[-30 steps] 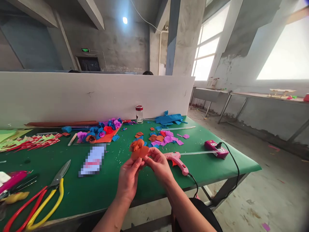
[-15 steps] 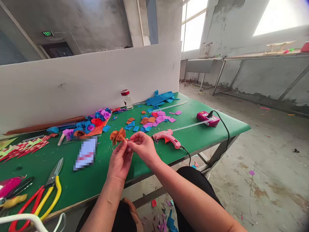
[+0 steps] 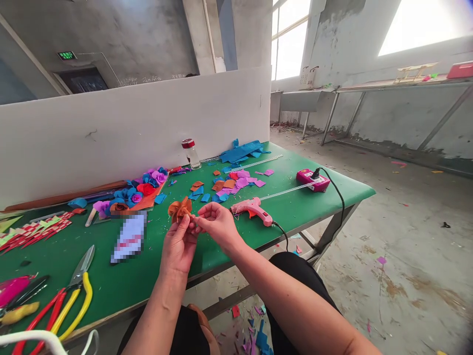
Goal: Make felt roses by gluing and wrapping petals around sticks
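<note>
An orange-brown paper flower with loose, curled petals is over the green table, its open side facing away from me. My left hand is closed on it, thumb and fingers pinching its narrow base. My right hand is pinched at the same base from the right; the fingertips cover what lies between them. Just beyond the right hand, a pink glue gun lies on its side with a clear glue stick reaching out behind it.
Cut paper petals are scattered past the hands. Finished paper flowers lie left. Red-and-yellow-handled snips rest near the front edge. A glass jar stands by the white partition. A cord runs from a pink power socket.
My left hand has shifted slightly, turning the flower so that its petals sit closer to the thumb. My right fingertips stay at the base. The view has swung a little.
</note>
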